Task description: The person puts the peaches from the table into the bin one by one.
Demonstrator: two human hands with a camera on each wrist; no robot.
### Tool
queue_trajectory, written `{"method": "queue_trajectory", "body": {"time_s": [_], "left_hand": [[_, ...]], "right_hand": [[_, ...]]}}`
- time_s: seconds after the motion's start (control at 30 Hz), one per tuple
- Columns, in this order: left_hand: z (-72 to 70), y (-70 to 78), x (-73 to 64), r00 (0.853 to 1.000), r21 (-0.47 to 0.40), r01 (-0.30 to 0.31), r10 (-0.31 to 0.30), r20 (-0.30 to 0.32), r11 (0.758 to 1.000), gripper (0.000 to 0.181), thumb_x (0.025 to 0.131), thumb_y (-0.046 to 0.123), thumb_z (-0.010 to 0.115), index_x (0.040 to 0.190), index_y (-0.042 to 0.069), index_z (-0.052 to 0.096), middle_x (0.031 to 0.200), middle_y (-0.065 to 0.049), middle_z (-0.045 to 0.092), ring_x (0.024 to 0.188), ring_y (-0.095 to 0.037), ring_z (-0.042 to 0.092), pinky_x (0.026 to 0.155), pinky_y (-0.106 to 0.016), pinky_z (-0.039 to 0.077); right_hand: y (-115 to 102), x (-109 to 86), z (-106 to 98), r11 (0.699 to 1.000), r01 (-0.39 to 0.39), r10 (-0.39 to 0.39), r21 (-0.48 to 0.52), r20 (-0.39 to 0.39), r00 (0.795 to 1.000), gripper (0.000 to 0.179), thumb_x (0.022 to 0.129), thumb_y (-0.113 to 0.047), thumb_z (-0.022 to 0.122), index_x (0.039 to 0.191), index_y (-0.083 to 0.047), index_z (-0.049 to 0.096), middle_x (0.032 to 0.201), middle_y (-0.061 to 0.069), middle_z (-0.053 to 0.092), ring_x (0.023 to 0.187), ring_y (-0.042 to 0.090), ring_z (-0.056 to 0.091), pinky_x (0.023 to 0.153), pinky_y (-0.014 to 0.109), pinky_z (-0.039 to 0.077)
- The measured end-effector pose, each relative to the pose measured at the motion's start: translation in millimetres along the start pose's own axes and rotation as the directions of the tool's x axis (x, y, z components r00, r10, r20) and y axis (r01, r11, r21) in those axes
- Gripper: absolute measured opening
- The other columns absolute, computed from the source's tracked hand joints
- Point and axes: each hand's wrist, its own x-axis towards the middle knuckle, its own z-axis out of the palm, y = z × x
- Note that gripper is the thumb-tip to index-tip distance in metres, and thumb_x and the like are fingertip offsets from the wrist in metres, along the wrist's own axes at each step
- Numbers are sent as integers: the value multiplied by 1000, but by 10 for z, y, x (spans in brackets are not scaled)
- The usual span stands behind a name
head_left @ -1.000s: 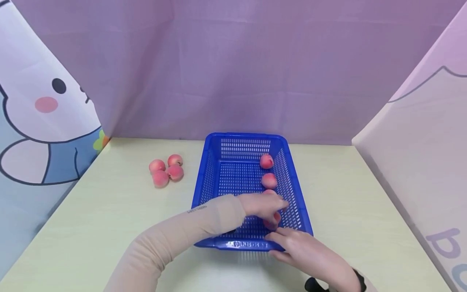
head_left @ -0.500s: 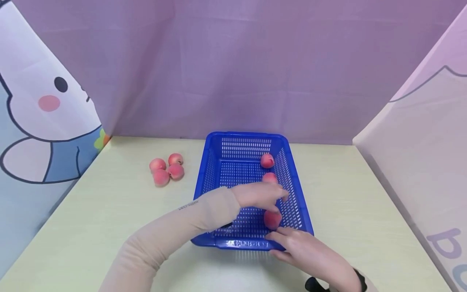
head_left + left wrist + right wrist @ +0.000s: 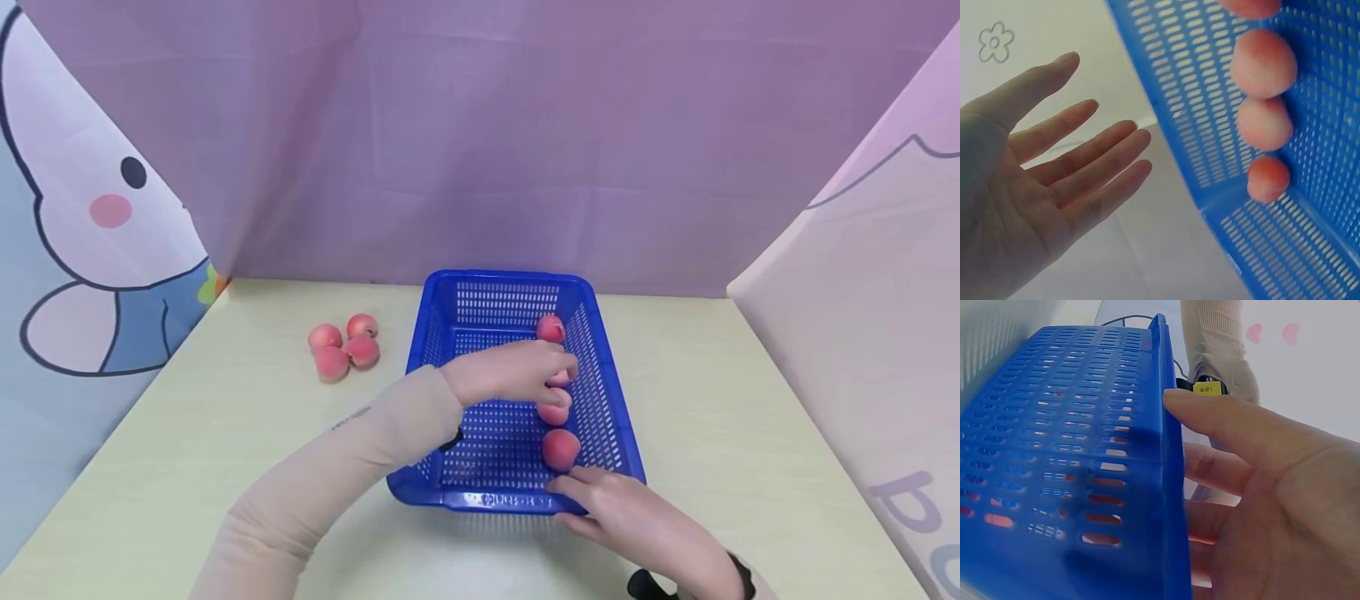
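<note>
Inside a blue plastic basket (image 3: 510,502), several peaches stand in a row along the right wall. My left hand (image 3: 517,372) hovers over the middle of that row, partly hiding one peach. Its fingers are spread and hold nothing in the left wrist view, where a pale peach (image 3: 1264,64) and a smaller-looking one (image 3: 1268,179) show beside the hand. The nearest peach (image 3: 561,450) sits close to my right hand (image 3: 622,508), which grips the basket's front rim near the right corner. The right wrist view shows the thumb on the outside wall and the fingers on the inner side.
Several more peaches (image 3: 332,364) lie clustered on the pale table (image 3: 187,433), left of the basket. A purple cloth (image 3: 480,150) hangs behind it, with printed cloths at both sides.
My left hand has moved from the nearest peach back and slightly left over the row, uncovering the near peaches. My right hand keeps its place on the rim.
</note>
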Motion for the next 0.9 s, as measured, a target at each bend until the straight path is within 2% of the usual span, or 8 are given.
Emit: {"method": "queue_trajectory", "body": {"time_s": [0.13,0.3,0.5,0.7,0.9], "left_hand": [[-75,-15,-79,999,15,14,-13,-34,1000,31,82,28,62,108,12,57,92,2,60,80,-8,55,73,-16,45],[-127,-62,-179,997,69,14,-9,-79,997,39,81,31,63,115,12,56,105,1,60,94,-11,56,83,-19,44],[-207,-131,-331,991,114,23,-7,-134,993,41,81,29,62,116,10,55,111,-3,58,102,-14,53,89,-24,41],[-283,-204,-508,980,88,88,-70,-187,992,40,82,30,62,115,10,56,113,-4,57,104,-15,53,88,-27,43],[-316,-332,-688,967,61,120,-103,-233,991,38,82,27,62,113,7,56,111,-7,58,103,-18,53,86,-30,44]], "right_hand": [[-3,-6,2,1000,-2,2,5,4,1000,21,81,-22,62,99,-11,62,84,-6,58,75,6,56,65,21,48],[-11,-6,-3,1000,-26,25,14,33,999,22,83,-24,60,100,-10,62,86,-5,59,77,6,57,66,22,49],[-17,-2,-3,999,-37,37,16,46,998,22,83,-24,60,101,-10,62,86,-5,59,77,6,57,66,23,49],[-22,-2,-4,999,-43,42,18,48,998,24,85,-27,57,101,-10,62,85,-5,59,76,6,57,66,22,49],[-29,-7,-7,998,-56,55,20,59,997,25,86,-30,55,101,-11,62,86,-5,59,77,6,57,66,23,49]]}}
